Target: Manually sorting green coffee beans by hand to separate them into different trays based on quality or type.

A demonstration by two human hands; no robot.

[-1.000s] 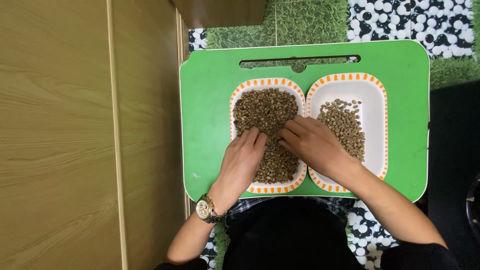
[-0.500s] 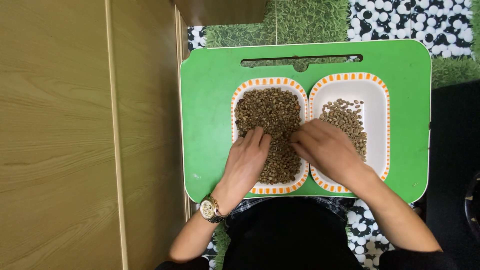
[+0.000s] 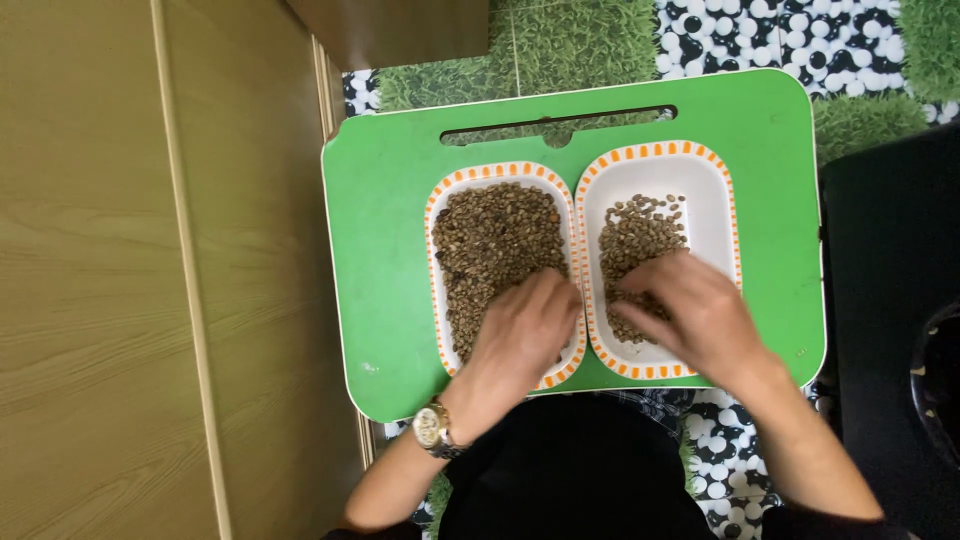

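Two hands differ: right hand (image 3: 700, 315) now over right tray (image 3: 715, 180) beans, fingers loosely curled; left hand (image 3: 525, 330) fingers together on left tray (image 3: 445, 190) beans.

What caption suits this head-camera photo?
Left hand in the fuller bean tray, right hand over the other tray.

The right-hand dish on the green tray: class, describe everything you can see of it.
The right-hand dish is a white, rounded-rectangular dish with an orange-dashed rim, looking like plastic. It lies flat on the green tray, beside the fuller left dish. A small pile of brownish beans lies inside; the right hand rests on them.
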